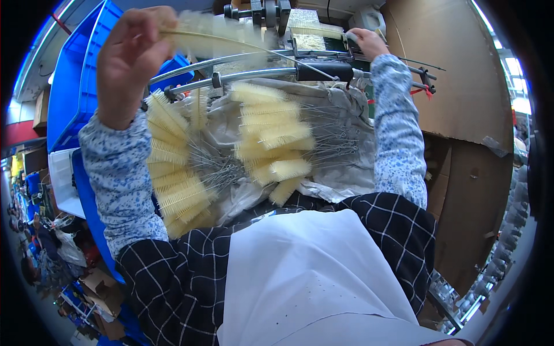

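Observation:
My left hand (135, 63) is raised at the upper left, its fingers pinched on the tip of a bottle brush (216, 37). The pale bristles are smeared by motion, and the brush's bent wire stem reaches right over a black roller (324, 71). At the upper right my right hand (370, 44) is closed at the end of another cream brush (317, 31) in the machine; what its fingers hold is partly hidden. Below the metal rails lie two piles of cream bottle brushes, a left pile (182, 193) and a middle pile (274, 130), their wire stems between and beside them.
Metal rails (248, 75) cross in front of the machine (268, 14). A blue bin (72, 86) stands at the left above a white tray (64, 181). Cardboard panels (450, 69) wall the right side. Pale cloth (352, 167) lies under the brushes, close to my lap.

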Tool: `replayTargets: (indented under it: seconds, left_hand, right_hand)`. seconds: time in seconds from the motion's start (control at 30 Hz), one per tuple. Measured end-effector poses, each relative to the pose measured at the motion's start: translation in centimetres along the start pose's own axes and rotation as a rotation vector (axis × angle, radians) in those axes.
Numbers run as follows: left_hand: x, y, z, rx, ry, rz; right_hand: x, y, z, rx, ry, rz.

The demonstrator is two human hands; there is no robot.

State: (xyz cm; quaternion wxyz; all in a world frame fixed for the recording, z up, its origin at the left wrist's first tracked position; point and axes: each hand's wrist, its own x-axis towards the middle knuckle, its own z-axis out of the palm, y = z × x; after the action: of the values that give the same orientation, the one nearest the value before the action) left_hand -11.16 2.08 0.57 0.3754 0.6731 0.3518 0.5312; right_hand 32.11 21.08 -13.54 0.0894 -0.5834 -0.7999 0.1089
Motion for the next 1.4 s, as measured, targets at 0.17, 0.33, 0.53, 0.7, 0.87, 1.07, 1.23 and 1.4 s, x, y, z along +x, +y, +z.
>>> replayTargets:
  seconds: [0.17,0.33,0.53,0.7,0.87,1.07,1.23,1.4]
  left_hand:
    - [1.7,-1.2,5.3,-0.069,-0.125,-0.042]
    - [2.2,-3.4,11.5,-0.011,-0.247,0.008]
    - [2.3,-4.1,11.4,0.467,-0.346,0.036]
    - [2.0,-6.9,13.4,0.933,-1.269,-0.543]
    - [-2.8,-8.2,16.2,0.862,-1.236,-0.61]
    - [-4.8,-8.2,18.3,0.964,-1.188,-0.528]
    - [-4.8,-9.0,18.3,0.892,-1.179,-0.555]
    - [-4.4,-8.7,18.9,0.933,-1.187,-0.555]
  right_hand:
    - [-6.9,-4.1,-6.2,0.487,-0.247,-0.061]
    - [-10.8,-12.3,-5.8,0.9,-0.39,-0.302]
    - [-9.4,-13.2,-1.8,0.374,0.164,-0.179]
    - [-4.6,-11.0,1.9,-0.323,0.318,-0.006]
    - [-3.5,-10.8,2.7,-0.313,0.253,0.062]
    - [-3.1,-10.2,2.9,-0.26,0.196,0.014]
    - [-2.5,-10.4,2.9,-0.275,0.154,0.013]
    - [0.3,-8.6,4.2,-0.294,0.106,-0.038]
